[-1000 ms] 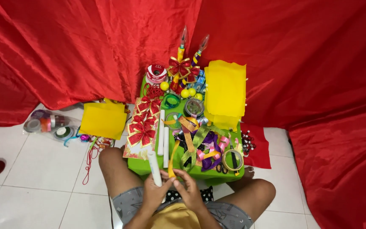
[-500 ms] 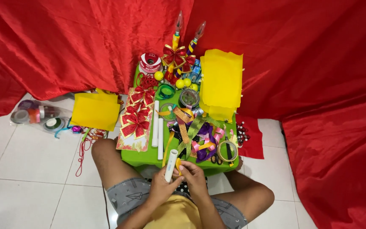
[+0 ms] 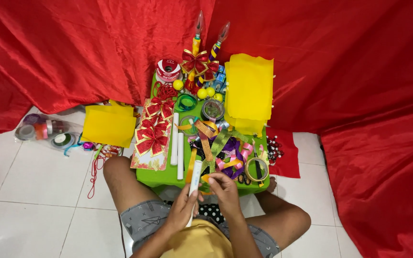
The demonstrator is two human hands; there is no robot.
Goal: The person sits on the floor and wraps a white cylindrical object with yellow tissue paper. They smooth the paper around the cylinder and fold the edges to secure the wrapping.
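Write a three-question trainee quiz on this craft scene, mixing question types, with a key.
1. True or false: the left hand holds a white stick.
2. What colour is the small table? A) blue B) green C) white
3. Fill in: the right hand works at the near edge of the table, and the red bows lie to the ____ of the two white sticks on it.

Key: 1 true; 2 B; 3 left.
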